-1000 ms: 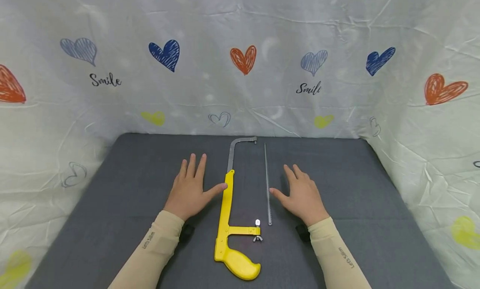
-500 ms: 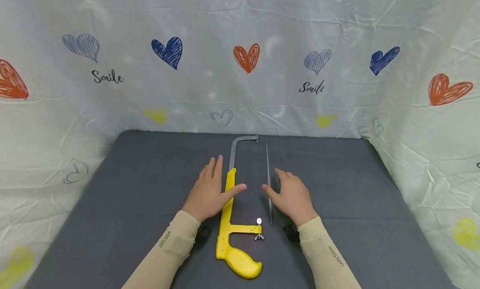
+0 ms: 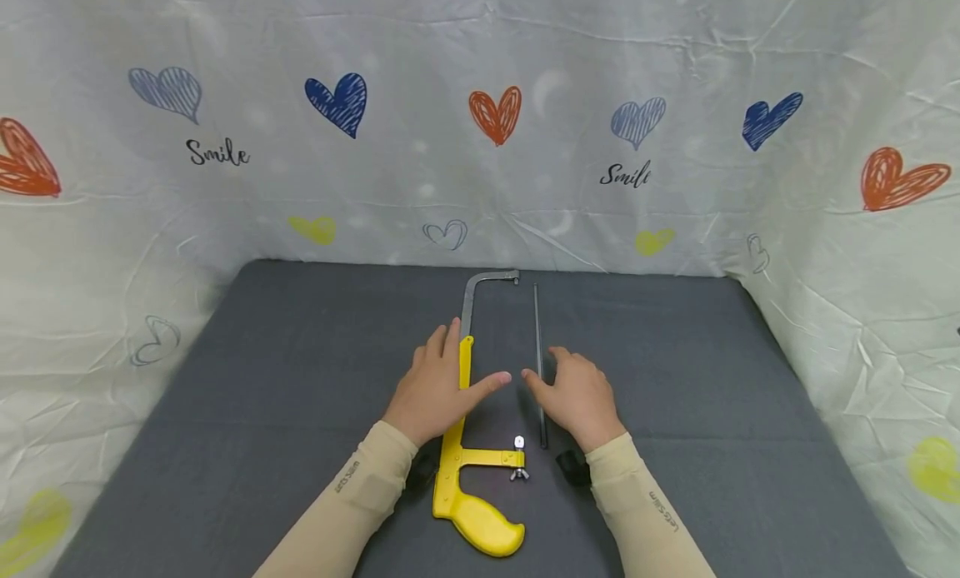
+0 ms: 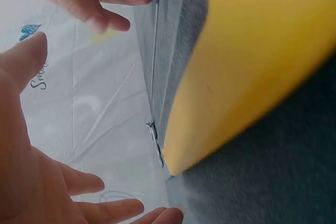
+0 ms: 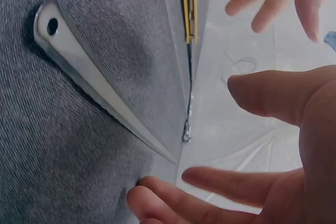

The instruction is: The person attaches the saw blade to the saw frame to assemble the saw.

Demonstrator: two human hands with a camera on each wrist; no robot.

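A yellow hacksaw frame [image 3: 450, 461] with a grey metal front arm lies on the dark cloth, handle toward me. My left hand [image 3: 431, 391] hovers over its yellow bar, thumb stretched to the right and fingers spread. To the right of the frame lies a thin grey saw blade [image 3: 537, 336], separate from it. My right hand [image 3: 581, 395] is above the blade, thumb and fingers parted around its middle and holding nothing. In the right wrist view the blade [image 5: 89, 69] shows a round hole at its near end.
A wing nut [image 3: 519, 474] sits on the hacksaw frame's short crossbar. Dark grey cloth [image 3: 750, 495] covers the table. Behind it and at both sides hangs a white curtain [image 3: 555, 170] printed with hearts and "Smile".
My left hand has moved right, from beside the hacksaw frame to over it. My right hand has moved left to the blade, its fingers bending somewhat. Frame and blade lie where they were.
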